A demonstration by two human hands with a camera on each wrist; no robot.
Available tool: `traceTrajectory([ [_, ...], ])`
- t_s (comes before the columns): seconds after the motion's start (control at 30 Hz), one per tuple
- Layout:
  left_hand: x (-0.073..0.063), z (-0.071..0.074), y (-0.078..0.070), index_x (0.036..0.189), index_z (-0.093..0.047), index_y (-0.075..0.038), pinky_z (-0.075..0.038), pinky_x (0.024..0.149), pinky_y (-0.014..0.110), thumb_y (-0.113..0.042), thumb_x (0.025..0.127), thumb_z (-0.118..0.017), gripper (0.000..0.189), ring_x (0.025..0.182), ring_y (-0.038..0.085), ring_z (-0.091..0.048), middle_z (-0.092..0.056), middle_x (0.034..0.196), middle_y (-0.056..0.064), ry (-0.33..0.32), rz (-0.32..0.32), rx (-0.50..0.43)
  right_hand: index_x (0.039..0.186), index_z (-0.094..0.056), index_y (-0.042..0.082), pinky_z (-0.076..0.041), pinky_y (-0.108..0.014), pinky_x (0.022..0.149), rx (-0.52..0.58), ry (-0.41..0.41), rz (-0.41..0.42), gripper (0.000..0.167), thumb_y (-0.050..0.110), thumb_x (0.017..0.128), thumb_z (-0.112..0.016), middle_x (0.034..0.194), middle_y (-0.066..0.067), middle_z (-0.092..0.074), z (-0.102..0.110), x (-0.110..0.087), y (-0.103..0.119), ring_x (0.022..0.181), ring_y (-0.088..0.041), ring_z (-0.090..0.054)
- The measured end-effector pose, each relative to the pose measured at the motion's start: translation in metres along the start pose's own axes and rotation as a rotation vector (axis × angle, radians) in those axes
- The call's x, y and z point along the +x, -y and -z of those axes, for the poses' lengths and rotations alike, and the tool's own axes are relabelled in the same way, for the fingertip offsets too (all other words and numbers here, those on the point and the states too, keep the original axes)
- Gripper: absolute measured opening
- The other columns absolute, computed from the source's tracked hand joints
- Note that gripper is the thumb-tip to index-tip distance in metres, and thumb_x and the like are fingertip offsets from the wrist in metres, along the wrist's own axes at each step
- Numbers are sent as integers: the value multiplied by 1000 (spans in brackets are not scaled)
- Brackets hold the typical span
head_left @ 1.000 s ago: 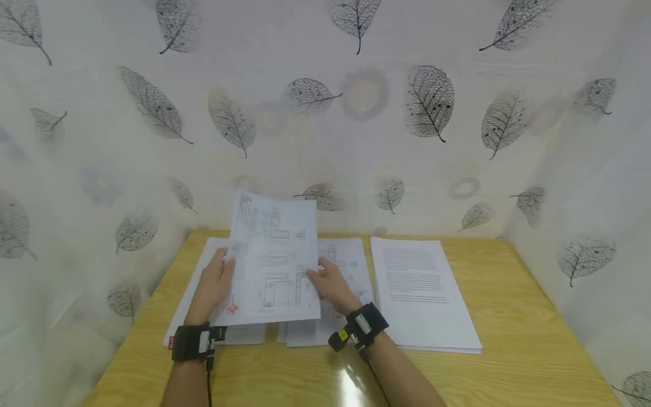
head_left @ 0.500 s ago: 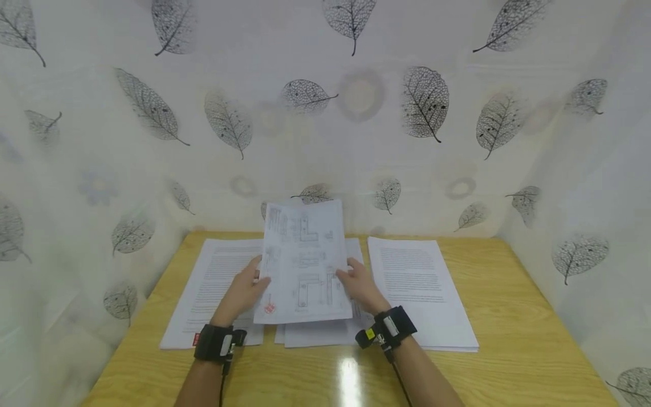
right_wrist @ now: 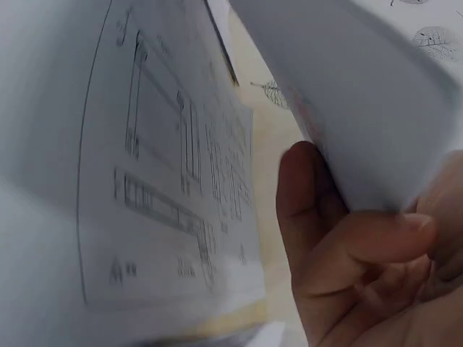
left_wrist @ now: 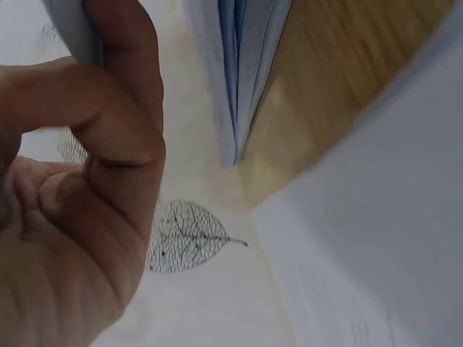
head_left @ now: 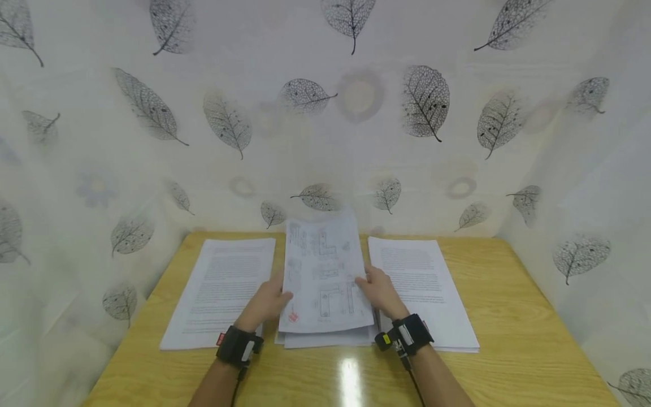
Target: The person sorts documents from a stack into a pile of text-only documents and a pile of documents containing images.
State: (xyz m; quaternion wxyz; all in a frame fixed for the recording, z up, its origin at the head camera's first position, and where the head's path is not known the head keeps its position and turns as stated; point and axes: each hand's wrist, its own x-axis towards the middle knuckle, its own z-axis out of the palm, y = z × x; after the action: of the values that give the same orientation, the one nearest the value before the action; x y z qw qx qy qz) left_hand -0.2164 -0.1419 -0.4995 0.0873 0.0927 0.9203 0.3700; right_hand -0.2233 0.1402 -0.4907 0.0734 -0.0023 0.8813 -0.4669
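A white sheet of paper with line drawings and a red stamp is held tilted over the middle paper stack, covering most of it. My left hand pinches its left edge, thumb on the printed face. At the right edge my right hand grips it the same way. In the right wrist view, thumb and fingers of the right hand clasp the sheet above a drawing page. The left wrist view shows the curled left hand with the paper's edge between its fingers.
A stack of text pages lies on the left of the wooden table, another text stack on the right. A leaf-patterned curtain closes off the back and sides. Cables trail from both wrist cameras.
Both hands have carried the drawing sheet rightward from above the left stack to over the middle one, and lowered it. The left text stack is now uncovered.
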Motion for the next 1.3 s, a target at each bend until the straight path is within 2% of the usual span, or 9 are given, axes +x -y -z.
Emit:
traceTrajectory([
  [0.07, 0, -5, -2, 155, -16, -2, -43, 104, 51, -15, 98, -54, 70, 113, 31, -62, -53, 141, 21, 20, 19, -3, 123, -62, 6, -47, -30, 52, -65, -10, -8, 30, 19, 96, -57, 87, -9, -70, 1, -2, -1, 62, -17, -60],
  [0.17, -1, -10, -2, 155, -14, -1, -45, 102, 49, -15, 98, -54, 71, 108, 31, -64, -52, 141, 22, 42, 37, -7, 115, -65, 5, -44, -27, 48, -150, -18, 0, 25, 16, 94, -61, 76, -5, -66, 2, -3, -5, 56, -15, -55],
  [0.3, -2, -13, -1, 154, -21, -4, -51, 75, 36, -12, 97, -55, 66, 75, 15, -61, -64, 119, 12, 54, 17, -18, 105, -64, 2, -40, -27, 46, -215, -35, 62, 17, 11, 91, -63, 69, -5, -60, 1, -3, -11, 53, -15, -50],
  [0.43, -4, -12, 0, 151, -30, -5, -47, 65, 31, -12, 97, -55, 60, 69, 13, -58, -65, 100, 4, 77, 14, -18, 95, -62, 4, -40, -28, 49, -284, -42, 51, 11, 14, 91, -64, 72, -4, -58, -2, -3, -14, 57, -16, -51],
  [0.6, -5, -9, 1, 144, -42, -7, -45, 62, 32, -15, 96, -56, 50, 68, 15, -57, -61, 85, 0, 84, 39, 3, 89, -58, 6, -40, -28, 50, -342, -36, -3, 16, 21, 93, -62, 71, -5, -55, -4, -5, -10, 59, -17, -51],
  [0.8, -7, -8, 1, 112, -60, -8, -44, 58, 31, -19, 97, -57, 19, 65, 16, -55, -59, 78, 1, 57, 96, 36, 87, -59, 8, -39, -28, 48, -323, -37, -12, 18, 25, 95, -59, 67, -4, -54, -2, -5, -8, 55, -16, -50],
  [0.93, -7, -8, 2, 99, -63, -8, -42, 55, 30, -21, 96, -58, 14, 63, 16, -54, -58, 75, 2, 42, 121, 69, 82, -57, 10, -37, -27, 48, -330, -33, -8, 23, 27, 97, -57, 64, -2, -52, -1, -3, -9, 54, -16, -48],
  [1.13, -4, -10, 3, 95, -65, -8, -42, 55, 29, -21, 94, -61, 14, 65, 16, -52, -55, 80, 4, -1, 120, 148, 78, -55, 10, -36, -27, 50, -299, -23, -23, 26, 28, 98, -56, 63, -2, -51, -2, -1, -10, 54, -16, -47],
  [1.3, -3, -10, 1, 100, -66, -5, -41, 58, 30, -21, 94, -61, 18, 71, 18, -51, -54, 88, 7, -10, 121, 186, 78, -55, 10, -37, -27, 51, -271, -15, -39, 27, 29, 97, -57, 64, -3, -52, 1, -3, -8, 56, -17, -48],
])
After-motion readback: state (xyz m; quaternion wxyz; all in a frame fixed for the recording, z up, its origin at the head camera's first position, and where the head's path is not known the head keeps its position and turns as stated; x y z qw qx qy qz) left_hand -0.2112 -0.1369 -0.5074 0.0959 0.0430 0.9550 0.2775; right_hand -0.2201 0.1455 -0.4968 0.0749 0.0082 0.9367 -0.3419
